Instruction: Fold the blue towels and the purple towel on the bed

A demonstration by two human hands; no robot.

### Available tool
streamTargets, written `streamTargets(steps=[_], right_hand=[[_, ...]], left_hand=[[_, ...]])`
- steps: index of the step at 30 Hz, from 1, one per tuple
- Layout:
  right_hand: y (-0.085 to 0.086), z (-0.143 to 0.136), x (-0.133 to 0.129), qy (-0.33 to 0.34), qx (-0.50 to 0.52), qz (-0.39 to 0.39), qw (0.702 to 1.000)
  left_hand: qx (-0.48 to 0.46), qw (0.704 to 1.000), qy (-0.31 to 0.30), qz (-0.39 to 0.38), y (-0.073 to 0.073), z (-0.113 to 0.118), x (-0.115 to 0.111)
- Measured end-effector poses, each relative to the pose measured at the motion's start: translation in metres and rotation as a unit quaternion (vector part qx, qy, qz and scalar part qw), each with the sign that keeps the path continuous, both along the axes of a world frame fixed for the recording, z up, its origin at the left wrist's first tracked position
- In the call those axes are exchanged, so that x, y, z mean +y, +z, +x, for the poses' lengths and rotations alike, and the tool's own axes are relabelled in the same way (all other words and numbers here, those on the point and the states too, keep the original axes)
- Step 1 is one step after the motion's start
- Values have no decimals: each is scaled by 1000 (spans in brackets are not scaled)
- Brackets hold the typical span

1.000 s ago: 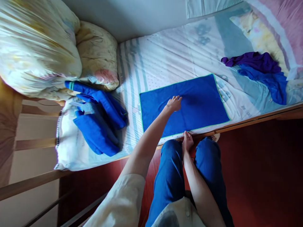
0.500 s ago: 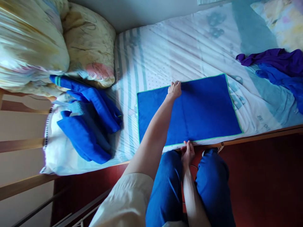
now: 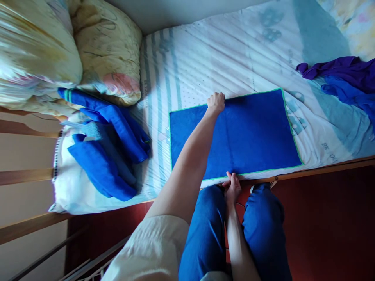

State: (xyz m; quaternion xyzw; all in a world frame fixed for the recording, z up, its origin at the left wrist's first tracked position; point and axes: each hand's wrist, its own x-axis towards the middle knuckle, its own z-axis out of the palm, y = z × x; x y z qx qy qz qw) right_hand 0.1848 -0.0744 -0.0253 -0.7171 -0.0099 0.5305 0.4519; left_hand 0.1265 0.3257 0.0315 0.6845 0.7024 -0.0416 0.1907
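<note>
The blue cloth [image 3: 258, 132], trimmed in green, lay spread flat along the near side of the bed [image 3: 202, 58], its long edges running from left to right. The left hand [image 3: 216, 102] was at the far edge of the cloth, near the middle of that side, with the forearm crossing above the fabric. Its fingers were bent downward and bunched together; their tips were hidden, so I could not tell whether they had pinched the hem. Directly opposite, the right hand [image 3: 233, 188] was at the near edge, between the person's knees, the fingertips close together against the green trim. Whether they gripped the cloth there I could not tell. Most of the cloth stretched to the right of both hands, and a smaller part lay to their left.

A crumpled blue jacket [image 3: 123, 132] lay well to the left, below a floral pillow [image 3: 114, 54]. A purple garment [image 3: 340, 67] lay off to the right.
</note>
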Motion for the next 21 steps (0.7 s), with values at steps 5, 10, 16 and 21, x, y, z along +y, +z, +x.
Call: streamTargets(steps=[5,10,16,21], right_hand=[[3,-2,3,-59,-26,-21,998],[8,-1,8,-90,-25,-22,995],[25,9,13,-50,-54,24,997],[51,21,22,-64,-63,59,994]], left_hand=[[-53,998,22,7,-2,-5,2],[-95,994,32,36,17,-10,-2],[-132,987,50,78,54,-11,-8],[-160,979,69,102,99,-22,-15]])
